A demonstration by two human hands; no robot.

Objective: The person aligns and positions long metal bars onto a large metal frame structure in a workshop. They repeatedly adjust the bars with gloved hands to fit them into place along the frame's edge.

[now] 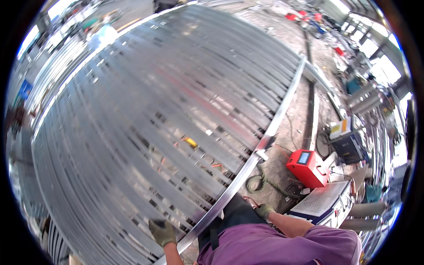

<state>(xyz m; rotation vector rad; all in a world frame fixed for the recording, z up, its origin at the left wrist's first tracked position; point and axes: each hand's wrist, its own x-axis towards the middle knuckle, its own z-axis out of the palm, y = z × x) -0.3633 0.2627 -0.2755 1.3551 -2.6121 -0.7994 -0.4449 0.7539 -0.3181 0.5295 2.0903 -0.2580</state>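
A large panel of parallel grey metal slats (pixel 132 110) fills the view before me, bordered on my side by a bright metal rail (pixel 238 179). My left hand (pixel 162 232), in a dull green glove with a dark patch, rests over the slats close to the near end of the rail. Its fingers look laid on the metal. My right hand (pixel 264 211), also gloved, is low beside my body, right of the rail. Its fingers are closed around a slim reddish thing (pixel 251 202), too small to name.
Right of the rail stand a red box-shaped machine (pixel 309 168) with a screen, a silver-topped case (pixel 324 201) and a dark blue box unit (pixel 349 143). A dark cable (pixel 260 181) coils on the floor. A yellow object (pixel 191 142) shows among the slats.
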